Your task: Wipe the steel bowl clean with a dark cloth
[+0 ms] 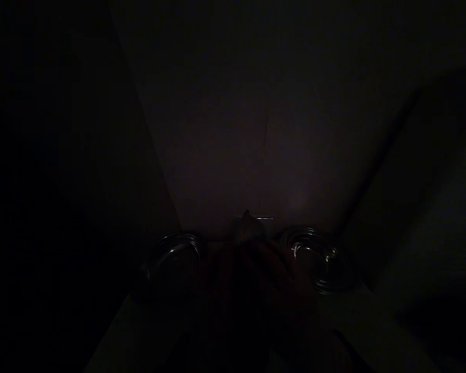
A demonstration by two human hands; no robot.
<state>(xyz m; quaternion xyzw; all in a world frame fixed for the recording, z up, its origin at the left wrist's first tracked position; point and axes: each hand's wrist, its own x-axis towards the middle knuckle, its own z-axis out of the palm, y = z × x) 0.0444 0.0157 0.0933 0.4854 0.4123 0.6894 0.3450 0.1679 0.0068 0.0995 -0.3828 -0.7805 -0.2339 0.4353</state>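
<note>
Left of the right bowl (328,259), a pale lump (250,229) is seen beside the left hand (221,264) and right hand (281,269), set close together; whether it is gripped cannot be told, but it should be steadied gently.

Count made in very low light. Hands: two, one left hand (221,267) and one right hand (281,272); individual fingers too dim to tally reliably. Shiny round dishes: two, one left dish (194,239) and one right dish (339,285). Dish interiors: too dark for a count. Small pale item (249,229): one. Thin bright strip (264,218): one discernible. Faint dark line (265,132) on the broad surface (221,166): one line, one surface.
</note>
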